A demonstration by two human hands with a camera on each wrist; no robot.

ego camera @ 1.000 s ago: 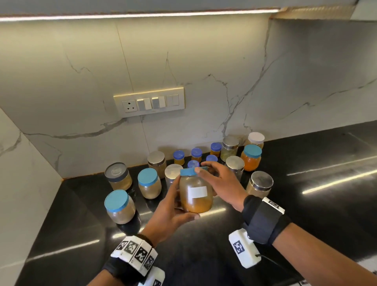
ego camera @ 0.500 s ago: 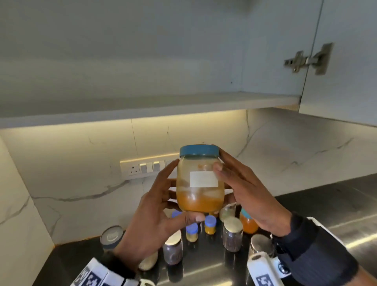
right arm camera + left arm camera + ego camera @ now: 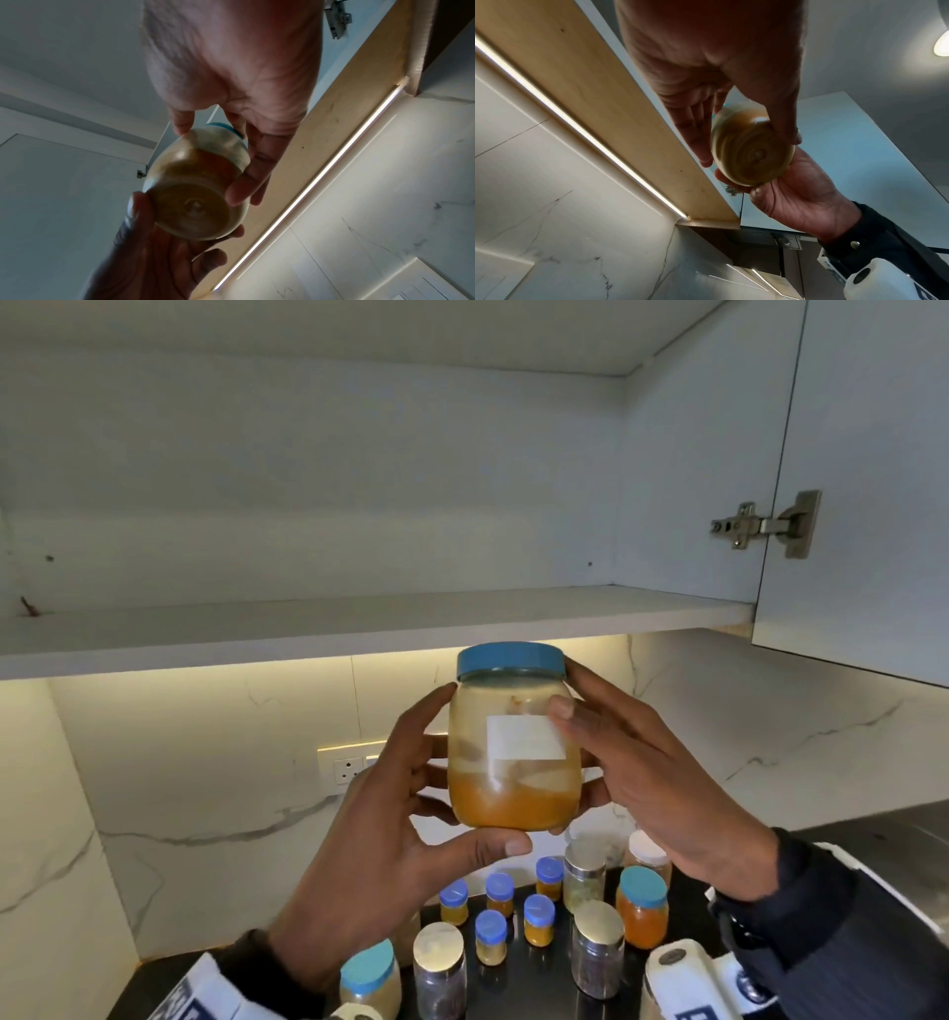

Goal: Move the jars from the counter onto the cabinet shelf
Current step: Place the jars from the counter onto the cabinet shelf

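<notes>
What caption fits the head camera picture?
Both hands, left hand and right hand, lift a blue-lidded jar toward the cabinet shelf.

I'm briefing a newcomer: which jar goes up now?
Look just below the white cabinet shelf. The left hand and right hand hold a clear, blue-lidded jar of orange paste, the only one off the black counter.

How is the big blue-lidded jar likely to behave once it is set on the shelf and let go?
The jar is only about a third full of orange contents sitting low, so it probably stands steady. Its base looks broad with rounded edges, so it may rock if set down tilted. Both hands hold its smooth wall, possibly because it is slippery.
</notes>
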